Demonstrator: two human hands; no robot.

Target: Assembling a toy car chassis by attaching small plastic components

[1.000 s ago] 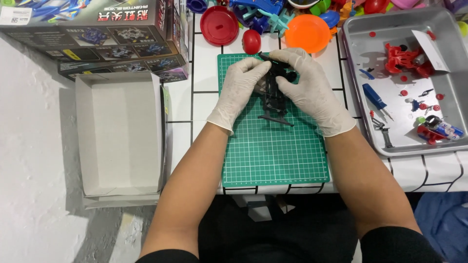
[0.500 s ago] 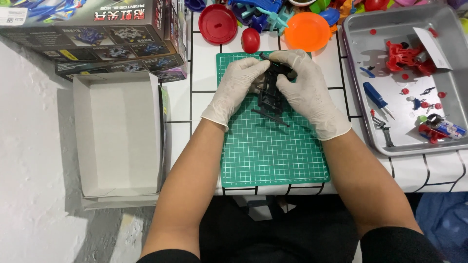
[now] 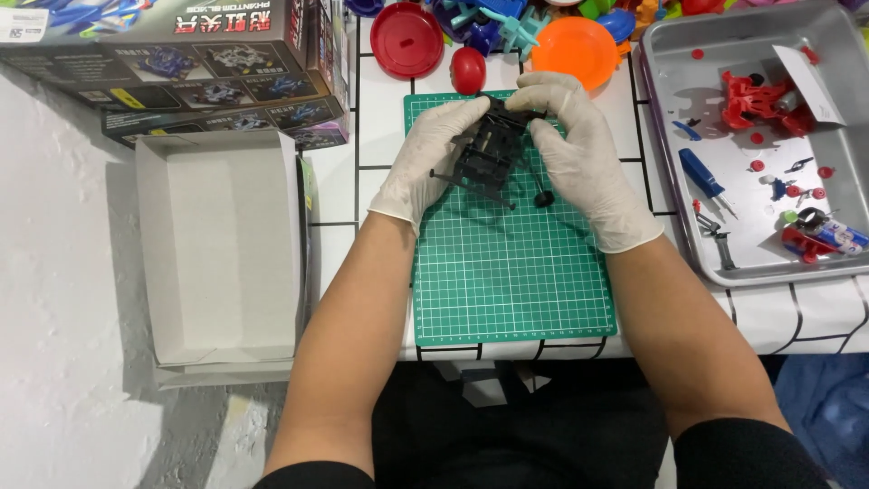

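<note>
A black plastic toy car chassis [image 3: 489,156] with a thin axle sticking out is held above the green cutting mat [image 3: 511,281]. My left hand [image 3: 430,158], in a white glove, grips its left side. My right hand [image 3: 579,149], also gloved, grips its right side from above. A small black wheel [image 3: 543,198] shows just below my right hand, at the end of the axle.
A metal tray [image 3: 688,181] at the right holds red parts, a blue screwdriver and small pieces. An open empty white box [image 3: 222,244] lies at the left, a printed kit box [image 3: 181,63] behind it. Red and orange plastic lids [image 3: 407,41] and colourful toys lie at the back.
Both hands have lifted and turned the chassis slightly, and they have drifted a little toward the back of the mat. The axle and wheel now show more clearly.
</note>
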